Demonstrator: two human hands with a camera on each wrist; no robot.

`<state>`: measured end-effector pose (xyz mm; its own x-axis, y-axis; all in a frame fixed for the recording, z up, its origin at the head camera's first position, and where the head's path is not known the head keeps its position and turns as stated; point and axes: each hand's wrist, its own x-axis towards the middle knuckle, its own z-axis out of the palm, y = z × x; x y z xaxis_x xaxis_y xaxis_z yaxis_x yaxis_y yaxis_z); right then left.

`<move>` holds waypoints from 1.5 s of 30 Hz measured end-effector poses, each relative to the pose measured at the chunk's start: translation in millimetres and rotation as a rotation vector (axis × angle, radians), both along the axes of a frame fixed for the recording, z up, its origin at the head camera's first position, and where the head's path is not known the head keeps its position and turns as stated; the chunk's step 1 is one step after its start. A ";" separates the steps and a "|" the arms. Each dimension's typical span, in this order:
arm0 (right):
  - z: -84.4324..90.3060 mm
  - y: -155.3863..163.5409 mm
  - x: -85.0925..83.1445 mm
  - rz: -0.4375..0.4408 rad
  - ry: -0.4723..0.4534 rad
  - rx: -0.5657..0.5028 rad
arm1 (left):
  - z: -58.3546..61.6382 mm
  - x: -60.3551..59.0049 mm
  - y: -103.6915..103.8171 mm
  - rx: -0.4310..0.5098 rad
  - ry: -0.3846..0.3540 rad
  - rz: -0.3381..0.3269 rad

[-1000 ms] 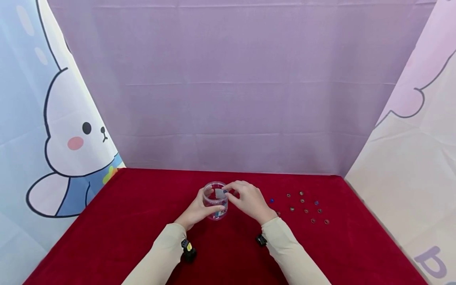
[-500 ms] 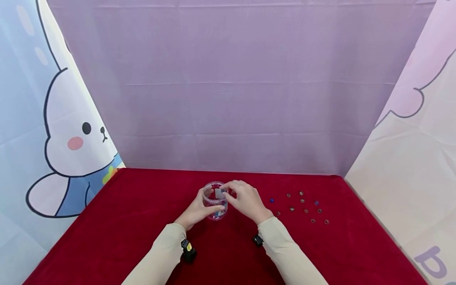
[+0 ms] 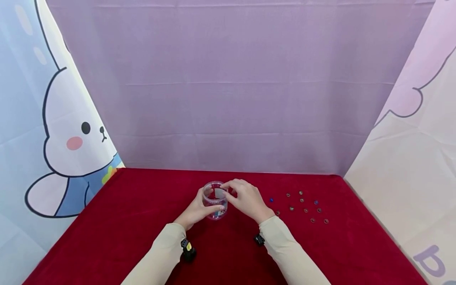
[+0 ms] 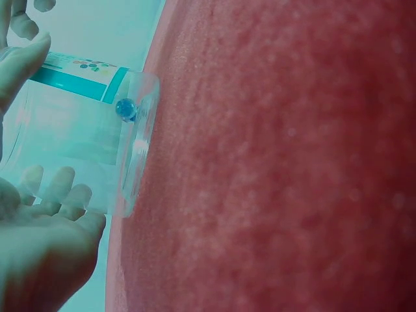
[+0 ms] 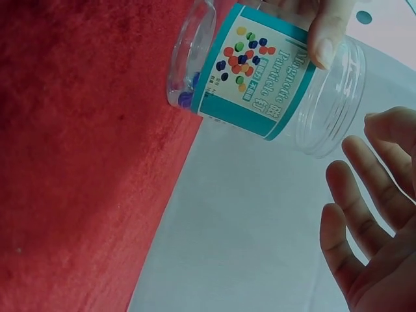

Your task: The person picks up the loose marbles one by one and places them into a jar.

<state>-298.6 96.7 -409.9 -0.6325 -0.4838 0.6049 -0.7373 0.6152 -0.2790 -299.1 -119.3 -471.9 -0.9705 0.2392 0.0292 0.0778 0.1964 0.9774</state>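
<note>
A clear plastic jar (image 3: 220,213) with a teal-edged label stands on the red cloth, gripped round its side by my left hand (image 3: 195,211). In the left wrist view a blue ball (image 4: 126,110) shows inside, near the jar's bottom. Blue balls (image 5: 186,99) also show through the base in the right wrist view. My right hand (image 3: 247,200) hovers at the right side of the jar's mouth, its fingers loosely bent. Between thumb and fingers no ball is visible in the right wrist view, where the fingers (image 5: 351,221) spread beside the rim.
Several small dark round pieces (image 3: 305,210) lie scattered on the red cloth (image 3: 160,190) to the right, among them a blue piece (image 3: 271,200) closer to my right hand. A purple curtain (image 3: 228,99) rises behind the table, with printed cloths at both sides.
One second ago my right thumb and finger pinched a small blue ball at the jar's rim. They moved slightly left over the mouth and let go of it. My left hand and the jar stayed put.
</note>
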 end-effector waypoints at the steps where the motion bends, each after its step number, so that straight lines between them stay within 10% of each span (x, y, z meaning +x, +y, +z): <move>1: 0.8 0.1 0.3 0.001 0.004 0.001 | 0.2 -0.1 0.0 0.001 0.002 -0.001; 45: -1.1 63.8 15.8 -0.130 -0.082 0.141 | 5.4 4.6 1.6 -0.039 0.011 0.016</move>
